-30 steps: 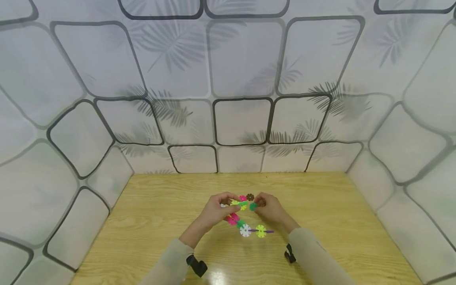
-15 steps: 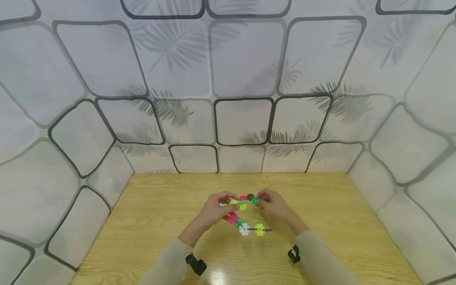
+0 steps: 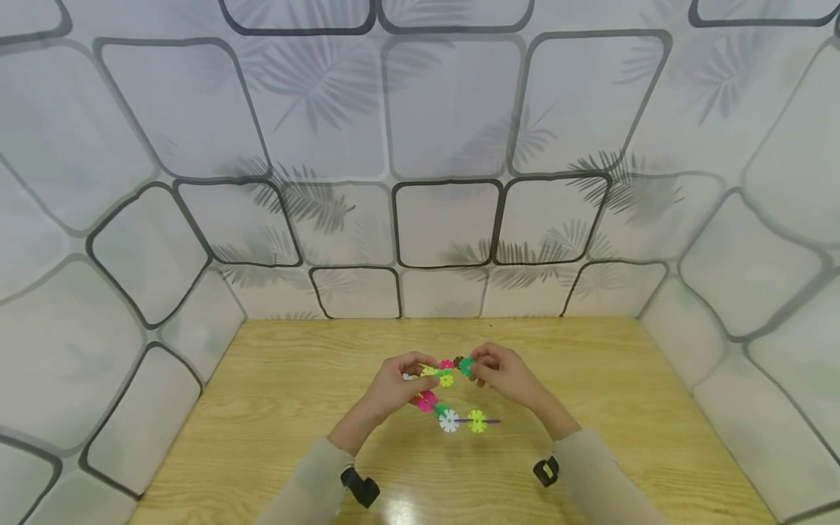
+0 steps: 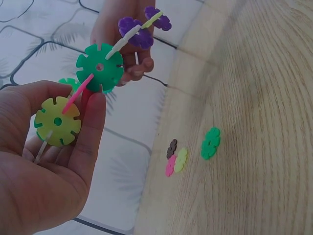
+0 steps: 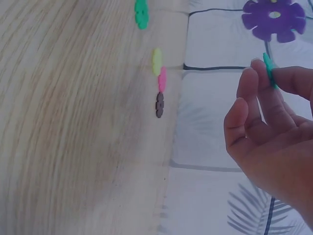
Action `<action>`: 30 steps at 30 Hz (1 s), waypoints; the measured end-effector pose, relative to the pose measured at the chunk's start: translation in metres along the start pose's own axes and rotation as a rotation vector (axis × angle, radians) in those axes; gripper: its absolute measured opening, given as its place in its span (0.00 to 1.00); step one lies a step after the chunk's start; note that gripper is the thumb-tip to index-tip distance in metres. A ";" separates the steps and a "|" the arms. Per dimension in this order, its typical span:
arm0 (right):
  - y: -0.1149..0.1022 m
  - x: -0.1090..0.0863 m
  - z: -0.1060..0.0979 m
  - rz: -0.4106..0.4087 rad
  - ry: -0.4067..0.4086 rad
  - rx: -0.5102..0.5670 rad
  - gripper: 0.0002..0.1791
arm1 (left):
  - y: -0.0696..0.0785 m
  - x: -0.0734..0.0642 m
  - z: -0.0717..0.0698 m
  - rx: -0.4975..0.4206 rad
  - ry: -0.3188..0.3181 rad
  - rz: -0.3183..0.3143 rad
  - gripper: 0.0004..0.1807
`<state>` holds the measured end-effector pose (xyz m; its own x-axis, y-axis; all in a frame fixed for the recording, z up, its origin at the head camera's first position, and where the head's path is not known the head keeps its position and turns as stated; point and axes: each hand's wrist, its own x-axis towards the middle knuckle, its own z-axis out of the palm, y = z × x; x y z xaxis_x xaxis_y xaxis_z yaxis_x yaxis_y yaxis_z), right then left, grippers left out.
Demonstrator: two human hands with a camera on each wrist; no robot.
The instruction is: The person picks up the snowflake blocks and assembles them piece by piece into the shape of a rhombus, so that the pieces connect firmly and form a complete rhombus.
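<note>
In the head view my left hand (image 3: 394, 386) holds a chain of slotted, flower-shaped plastic discs. The left wrist view shows its fingers around a yellow disc (image 4: 57, 121), linked by a pink disc (image 4: 78, 93) to a green disc (image 4: 100, 67). Farther along are a white disc (image 4: 123, 42) seen edge-on and a purple disc (image 4: 136, 32). A white disc (image 3: 449, 421) and a yellow disc (image 3: 477, 421) lie toward the chain's near end. Between thumb and fingertips, my right hand (image 3: 508, 375) pinches a separate green disc (image 5: 268, 70), apart from the chain.
Loose on the wooden table (image 3: 295, 423) lie a brown disc (image 5: 159, 105), a pink disc (image 5: 162, 79), a yellow disc (image 5: 156, 61) and another green disc (image 5: 141, 13). A patterned wall covering (image 3: 446, 226) rises behind the table and at both sides.
My right hand has moved slightly away from me and to the right, with the green disc turning more face-on. The left hand and its chain have shifted only a little.
</note>
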<state>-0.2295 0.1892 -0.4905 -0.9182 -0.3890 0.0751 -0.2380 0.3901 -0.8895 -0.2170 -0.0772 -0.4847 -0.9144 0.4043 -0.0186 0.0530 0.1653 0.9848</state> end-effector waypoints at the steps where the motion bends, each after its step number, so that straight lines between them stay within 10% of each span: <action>1: -0.001 0.000 0.000 -0.004 0.000 -0.002 0.12 | 0.000 0.000 0.000 0.000 0.000 0.001 0.15; 30: -0.019 -0.005 -0.002 -0.081 -0.010 0.046 0.14 | 0.008 -0.003 0.001 -0.009 0.001 0.009 0.15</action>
<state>-0.2212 0.1856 -0.4725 -0.8934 -0.4260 0.1429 -0.2960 0.3187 -0.9005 -0.2135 -0.0757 -0.4769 -0.9144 0.4046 -0.0100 0.0572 0.1536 0.9865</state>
